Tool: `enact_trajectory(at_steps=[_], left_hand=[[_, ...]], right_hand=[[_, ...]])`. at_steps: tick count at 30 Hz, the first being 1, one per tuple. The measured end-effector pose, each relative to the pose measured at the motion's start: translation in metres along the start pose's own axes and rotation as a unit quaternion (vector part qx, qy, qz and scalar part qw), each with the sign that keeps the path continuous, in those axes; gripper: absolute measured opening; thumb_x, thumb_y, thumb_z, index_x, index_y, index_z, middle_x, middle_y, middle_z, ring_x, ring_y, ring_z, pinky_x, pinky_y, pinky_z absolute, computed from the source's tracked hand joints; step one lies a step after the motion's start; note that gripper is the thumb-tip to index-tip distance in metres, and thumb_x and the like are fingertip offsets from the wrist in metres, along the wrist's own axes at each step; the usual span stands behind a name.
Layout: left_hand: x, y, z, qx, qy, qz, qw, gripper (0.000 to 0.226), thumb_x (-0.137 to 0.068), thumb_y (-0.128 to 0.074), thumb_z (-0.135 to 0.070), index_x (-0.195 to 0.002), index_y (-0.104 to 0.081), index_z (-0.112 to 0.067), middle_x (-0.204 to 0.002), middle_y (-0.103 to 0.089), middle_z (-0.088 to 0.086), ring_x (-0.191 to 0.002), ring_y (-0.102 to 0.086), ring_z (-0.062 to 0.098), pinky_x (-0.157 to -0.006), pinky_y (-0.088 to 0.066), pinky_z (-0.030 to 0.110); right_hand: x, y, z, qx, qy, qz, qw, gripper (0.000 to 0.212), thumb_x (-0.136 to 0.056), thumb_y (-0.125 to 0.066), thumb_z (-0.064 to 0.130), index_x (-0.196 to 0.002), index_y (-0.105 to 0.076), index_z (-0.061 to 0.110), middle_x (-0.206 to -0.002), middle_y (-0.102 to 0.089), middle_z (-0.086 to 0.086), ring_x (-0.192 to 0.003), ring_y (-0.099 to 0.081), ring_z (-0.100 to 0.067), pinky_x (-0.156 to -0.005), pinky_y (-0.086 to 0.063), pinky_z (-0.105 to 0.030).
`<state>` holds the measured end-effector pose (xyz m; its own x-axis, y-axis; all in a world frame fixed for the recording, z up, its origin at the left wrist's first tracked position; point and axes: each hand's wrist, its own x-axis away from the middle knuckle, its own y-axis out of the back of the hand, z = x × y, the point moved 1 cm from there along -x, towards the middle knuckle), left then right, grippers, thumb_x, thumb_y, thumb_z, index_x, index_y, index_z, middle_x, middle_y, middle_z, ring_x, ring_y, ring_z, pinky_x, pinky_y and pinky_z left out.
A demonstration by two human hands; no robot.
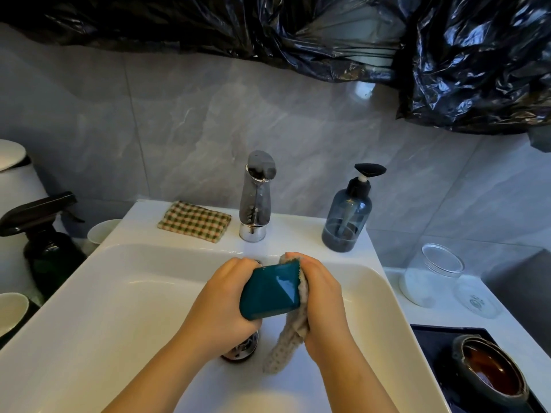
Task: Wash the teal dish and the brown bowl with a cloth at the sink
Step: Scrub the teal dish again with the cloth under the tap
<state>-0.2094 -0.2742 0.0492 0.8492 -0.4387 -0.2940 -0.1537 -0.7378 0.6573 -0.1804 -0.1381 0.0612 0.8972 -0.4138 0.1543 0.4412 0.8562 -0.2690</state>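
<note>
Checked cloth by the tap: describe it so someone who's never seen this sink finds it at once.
Start at the white sink; on its back ledge stands the chrome tap. Just left of the tap lies the checked cloth, folded flat. Its green and cream check sets it apart from the plain grey cloth gripped by the right hand.

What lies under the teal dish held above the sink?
Below the teal dish, the chrome drain shows in the white sink. The left hand gripping the dish covers part of the drain. The cloth in the right hand hangs beside it.
</note>
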Motion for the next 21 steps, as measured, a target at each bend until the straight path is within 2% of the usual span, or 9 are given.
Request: enact_trajectory(at_steps=[3,6,8,10,12,13,14,17,21], left_hand=[[-0.001,-0.007,-0.002,0.066,0.057,-0.033,0.996,0.049,-0.066,-0.076,-0.011,-0.097,-0.047,-0.036,-0.098,-0.057,-0.012,-0.087,-0.056,0.005,-0.061,-0.046,0.015],[-0.003,-0.006,0.001,0.089,0.074,-0.033,0.993,0.046,-0.065,-0.080,-0.013,-0.090,-0.046,-0.033,-0.093,-0.059,-0.009,-0.082,-0.058,0.007,-0.058,-0.046,0.014],[-0.002,0.000,0.000,0.086,0.053,-0.026,0.995,0.046,-0.066,-0.080,-0.013,-0.089,-0.046,-0.034,-0.092,-0.058,-0.010,-0.083,-0.058,0.008,-0.060,-0.048,0.015],[0.000,0.003,-0.003,0.125,0.049,-0.023,0.991,0.048,-0.067,-0.080,-0.009,-0.090,-0.047,-0.035,-0.093,-0.059,-0.010,-0.084,-0.059,0.004,-0.063,-0.049,0.014],[0.000,0.002,-0.007,0.183,0.058,-0.030,0.981,0.049,-0.067,-0.080,-0.007,-0.092,-0.048,-0.033,-0.094,-0.060,-0.011,-0.085,-0.059,-0.002,-0.065,-0.050,0.012],[0.000,0.000,-0.009,0.201,0.059,-0.035,0.977,0.049,-0.066,-0.080,-0.009,-0.094,-0.048,-0.033,-0.096,-0.061,-0.011,-0.086,-0.059,-0.003,-0.066,-0.050,0.012],[-0.001,-0.003,-0.008,0.201,0.057,-0.037,0.977,0.050,-0.065,-0.081,-0.013,-0.095,-0.047,-0.035,-0.098,-0.060,-0.012,-0.087,-0.058,-0.004,-0.067,-0.050,0.013],[-0.002,-0.006,-0.006,0.164,0.058,-0.011,0.985,0.054,-0.064,-0.082,-0.023,-0.099,-0.045,-0.042,-0.107,-0.057,-0.016,-0.098,-0.056,-0.002,-0.076,-0.050,0.016],[0.000,-0.008,-0.010,0.235,0.084,0.016,0.968,0.062,-0.061,-0.084,-0.026,-0.104,-0.043,-0.042,-0.111,-0.056,-0.017,-0.104,-0.056,0.004,-0.082,-0.051,0.018]], right_hand=[[0.005,-0.003,-0.005,-0.002,0.056,-0.057,0.997,0.019,-0.091,-0.057,0.015,-0.086,-0.074,0.019,-0.088,-0.073,0.004,-0.087,-0.066,-0.004,-0.067,-0.051,-0.014],[0.012,-0.009,-0.003,0.007,0.085,-0.028,0.996,0.020,-0.094,-0.050,0.013,-0.098,-0.069,0.021,-0.100,-0.067,0.011,-0.085,-0.061,0.014,-0.062,-0.047,-0.004],[0.010,-0.009,-0.001,-0.041,0.021,0.008,0.999,0.018,-0.094,-0.051,0.020,-0.098,-0.068,0.018,-0.092,-0.070,0.007,-0.084,-0.065,0.005,-0.061,-0.049,-0.009],[0.007,-0.007,-0.004,-0.158,-0.097,0.043,0.982,0.026,-0.092,-0.049,0.028,-0.092,-0.067,0.009,-0.081,-0.072,-0.003,-0.082,-0.069,-0.009,-0.069,-0.053,-0.021],[0.004,-0.005,-0.011,-0.237,-0.179,0.057,0.953,0.040,-0.094,-0.041,0.034,-0.110,-0.063,0.005,-0.108,-0.069,-0.014,-0.104,-0.063,-0.023,-0.096,-0.047,-0.035],[0.003,-0.004,-0.013,-0.260,-0.194,0.053,0.944,0.043,-0.093,-0.039,0.035,-0.113,-0.062,0.004,-0.114,-0.065,-0.017,-0.110,-0.059,-0.028,-0.100,-0.043,-0.040],[0.003,-0.002,-0.014,-0.280,-0.199,0.056,0.938,0.042,-0.092,-0.040,0.036,-0.105,-0.065,0.004,-0.106,-0.067,-0.017,-0.104,-0.060,-0.029,-0.095,-0.045,-0.040],[-0.002,0.004,-0.014,-0.297,-0.168,0.031,0.939,0.039,-0.090,-0.041,0.031,-0.079,-0.067,0.005,-0.073,-0.070,-0.012,-0.069,-0.068,-0.023,-0.070,-0.048,-0.034],[0.000,0.002,-0.015,-0.215,-0.153,0.001,0.964,0.032,-0.087,-0.044,0.027,-0.081,-0.067,0.005,-0.070,-0.069,-0.011,-0.069,-0.065,-0.023,-0.068,-0.050,-0.031]])
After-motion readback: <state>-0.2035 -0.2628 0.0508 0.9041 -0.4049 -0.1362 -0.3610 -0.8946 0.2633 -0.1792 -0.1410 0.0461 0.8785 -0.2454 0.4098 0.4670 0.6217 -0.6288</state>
